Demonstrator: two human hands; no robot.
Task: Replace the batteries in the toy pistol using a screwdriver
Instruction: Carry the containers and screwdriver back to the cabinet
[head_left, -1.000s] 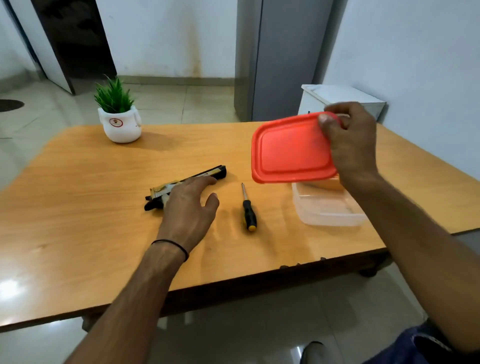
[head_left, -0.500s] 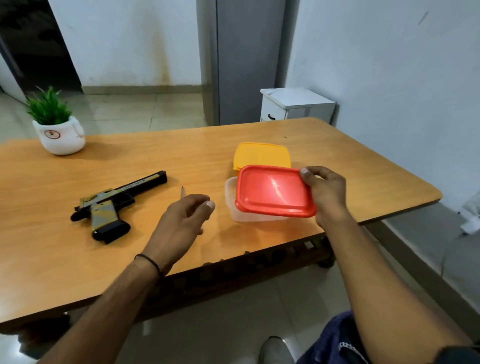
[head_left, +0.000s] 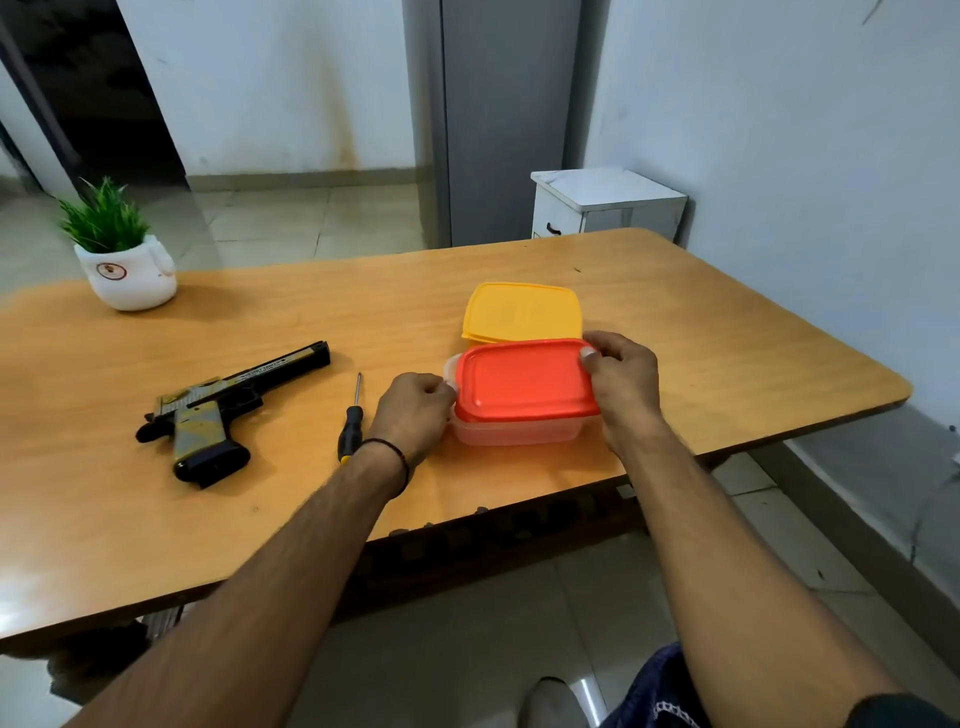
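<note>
A black and gold toy pistol (head_left: 223, 410) lies on its side on the wooden table (head_left: 727, 353), left of centre. A screwdriver (head_left: 353, 421) with a black and yellow handle lies to its right, tip pointing away from me. A clear plastic box (head_left: 514, 431) carries a red lid (head_left: 524, 379) that sits on its rim. My left hand (head_left: 415, 410) grips the box's left end, fingers curled. My right hand (head_left: 623, 384) pinches the lid's right edge. What is inside the box is hidden.
A box with a yellow lid (head_left: 522, 312) stands right behind the red one. A white pot with a green plant (head_left: 122, 260) is at the table's far left. Beyond the table stand a white cabinet (head_left: 602, 205) and a grey column.
My right hand has brought the red lid down from the air onto the clear box. My left hand left the pistol's side and now grips the box's left end.
</note>
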